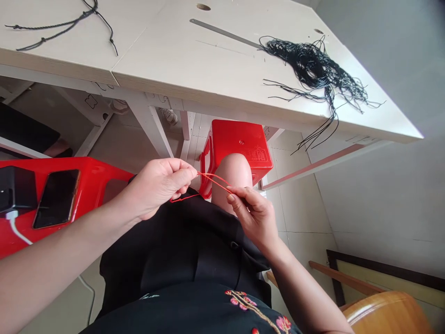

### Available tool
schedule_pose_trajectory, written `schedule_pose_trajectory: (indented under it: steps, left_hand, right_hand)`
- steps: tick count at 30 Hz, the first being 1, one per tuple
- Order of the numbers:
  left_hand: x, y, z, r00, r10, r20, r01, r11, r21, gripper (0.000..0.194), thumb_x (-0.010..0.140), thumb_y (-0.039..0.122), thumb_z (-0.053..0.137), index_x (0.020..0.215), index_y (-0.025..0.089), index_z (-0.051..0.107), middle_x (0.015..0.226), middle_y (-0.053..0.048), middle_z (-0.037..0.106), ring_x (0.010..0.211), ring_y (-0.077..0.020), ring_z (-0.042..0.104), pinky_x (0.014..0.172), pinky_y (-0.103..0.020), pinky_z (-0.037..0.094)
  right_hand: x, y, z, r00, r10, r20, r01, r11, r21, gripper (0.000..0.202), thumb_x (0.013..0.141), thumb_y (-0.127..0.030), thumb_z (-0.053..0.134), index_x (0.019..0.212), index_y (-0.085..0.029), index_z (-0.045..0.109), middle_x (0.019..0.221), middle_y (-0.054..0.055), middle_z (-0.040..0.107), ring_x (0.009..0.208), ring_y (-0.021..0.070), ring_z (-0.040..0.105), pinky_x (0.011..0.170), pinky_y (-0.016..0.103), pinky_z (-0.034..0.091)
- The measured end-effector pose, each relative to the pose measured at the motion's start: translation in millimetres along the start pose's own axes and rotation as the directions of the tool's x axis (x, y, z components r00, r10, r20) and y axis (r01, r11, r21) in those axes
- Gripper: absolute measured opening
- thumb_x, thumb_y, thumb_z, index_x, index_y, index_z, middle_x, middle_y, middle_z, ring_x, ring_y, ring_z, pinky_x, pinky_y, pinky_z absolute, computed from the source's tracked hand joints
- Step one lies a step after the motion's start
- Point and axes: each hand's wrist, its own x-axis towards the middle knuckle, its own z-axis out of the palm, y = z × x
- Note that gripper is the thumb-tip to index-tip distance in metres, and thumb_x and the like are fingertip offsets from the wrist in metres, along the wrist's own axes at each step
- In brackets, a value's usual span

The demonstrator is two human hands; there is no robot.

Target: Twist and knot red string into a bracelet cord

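Observation:
A thin red cord [216, 179] runs doubled between my two hands, above my lap and beside my bare knee. My left hand [167, 183] is closed in a pinch on one end of it. A loose tail of the cord hangs below that hand, across the black cloth. With thumb and forefinger, my right hand [255, 211] pinches the other end of the doubled stretch. The fingertips partly hide the cord at both grips.
On the white table [167, 60] lie a bundle of black cords [313, 69], a metal ruler [225, 33] and a knotted black cord [66, 24]. One red stool [239, 132] stands under the table edge. A phone [57, 197] and a black box [17, 190] rest on another red stool [92, 174].

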Motion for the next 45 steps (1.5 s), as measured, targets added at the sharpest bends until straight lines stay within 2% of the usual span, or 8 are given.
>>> schedule_pose_trajectory:
  steps: [3, 8, 14, 20, 33, 38, 42, 45]
  left_hand:
    - [2, -2, 0.0, 0.999, 0.038, 0.014, -0.039, 0.995, 0.093, 0.016, 0.071, 0.031, 0.068, 0.068, 0.015, 0.066, 0.052, 0.002, 0.055, 0.049, -0.0077, 0.046, 0.045, -0.018, 0.037]
    - [0, -6, 2.5, 0.978, 0.176, 0.116, -0.199, 0.949, 0.245, 0.018, 0.077, 0.035, 0.067, 0.074, 0.018, 0.071, 0.061, 0.001, 0.064, 0.057, -0.0101, 0.055, 0.053, -0.019, 0.043]
    - [-2, -5, 4.8, 0.968, 0.144, 0.207, -0.171, 0.978, 0.121, 0.019, 0.075, 0.036, 0.069, 0.071, 0.018, 0.071, 0.064, 0.000, 0.067, 0.059, -0.0105, 0.056, 0.056, -0.020, 0.044]
    - [-5, 3, 6.3, 0.980, 0.045, 0.192, -0.054, 0.998, 0.045, 0.018, 0.072, 0.033, 0.069, 0.070, 0.016, 0.072, 0.057, 0.000, 0.063, 0.052, -0.0096, 0.052, 0.046, -0.020, 0.037]
    - [-8, -4, -0.1, 0.960, 0.179, 0.216, -0.235, 0.935, 0.267, 0.020, 0.074, 0.037, 0.069, 0.086, 0.021, 0.074, 0.075, -0.001, 0.073, 0.068, -0.0156, 0.065, 0.063, -0.023, 0.049]
    - [-11, 1, 0.4, 0.949, 0.217, 0.227, -0.297, 0.854, 0.427, 0.017, 0.077, 0.035, 0.064, 0.073, 0.021, 0.073, 0.070, 0.000, 0.071, 0.063, -0.0146, 0.062, 0.059, -0.023, 0.045]
    - [-11, -1, 0.2, 0.936, 0.090, 0.341, -0.215, 0.912, 0.348, 0.018, 0.075, 0.038, 0.067, 0.070, 0.021, 0.073, 0.067, 0.000, 0.069, 0.062, -0.0136, 0.059, 0.056, -0.021, 0.043]
    - [-10, -4, -1.3, 0.934, -0.033, 0.356, -0.025, 0.987, 0.157, 0.014, 0.072, 0.033, 0.070, 0.066, 0.020, 0.071, 0.060, 0.001, 0.063, 0.055, -0.0093, 0.052, 0.050, -0.018, 0.039]
  right_hand:
    - [7, -13, -11, 0.983, -0.119, 0.143, 0.145, 0.971, -0.188, 0.015, 0.093, -0.020, 0.055, 0.098, -0.018, 0.069, 0.082, 0.005, 0.067, 0.070, 0.0139, 0.064, 0.061, 0.026, 0.053]
    - [31, -38, -21, 0.839, -0.201, 0.506, 0.315, 0.937, -0.152, 0.020, 0.097, -0.023, 0.050, 0.090, -0.020, 0.069, 0.086, 0.005, 0.065, 0.075, 0.0148, 0.061, 0.062, 0.026, 0.052]
    - [45, -38, -15, 0.927, -0.066, 0.368, 0.073, 0.997, -0.004, 0.013, 0.094, -0.022, 0.055, 0.085, -0.017, 0.065, 0.078, 0.001, 0.068, 0.069, 0.0103, 0.062, 0.064, 0.021, 0.050]
    - [47, -35, -12, 0.932, 0.092, 0.350, -0.091, 0.996, -0.020, 0.018, 0.091, -0.024, 0.055, 0.076, -0.017, 0.062, 0.071, -0.001, 0.068, 0.062, 0.0090, 0.057, 0.057, 0.021, 0.043]
    - [50, -40, -11, 0.916, 0.094, 0.390, -0.028, 0.985, -0.172, 0.021, 0.088, -0.018, 0.056, 0.068, -0.016, 0.061, 0.062, -0.002, 0.062, 0.055, 0.0077, 0.047, 0.056, 0.023, 0.037]
    - [55, -39, -18, 0.888, 0.048, 0.457, 0.036, 0.984, -0.173, 0.019, 0.090, -0.020, 0.057, 0.074, -0.017, 0.067, 0.066, -0.001, 0.067, 0.060, 0.0097, 0.054, 0.058, 0.023, 0.040]
    - [67, -30, -25, 0.867, -0.028, 0.498, 0.109, 0.985, -0.135, 0.018, 0.092, -0.024, 0.057, 0.079, -0.018, 0.069, 0.073, 0.001, 0.069, 0.068, 0.0129, 0.060, 0.063, 0.025, 0.045]
    - [68, -20, -20, 0.941, -0.076, 0.330, 0.134, 0.979, -0.155, 0.013, 0.091, -0.025, 0.058, 0.087, -0.019, 0.069, 0.086, 0.005, 0.070, 0.083, 0.0175, 0.062, 0.075, 0.031, 0.049]
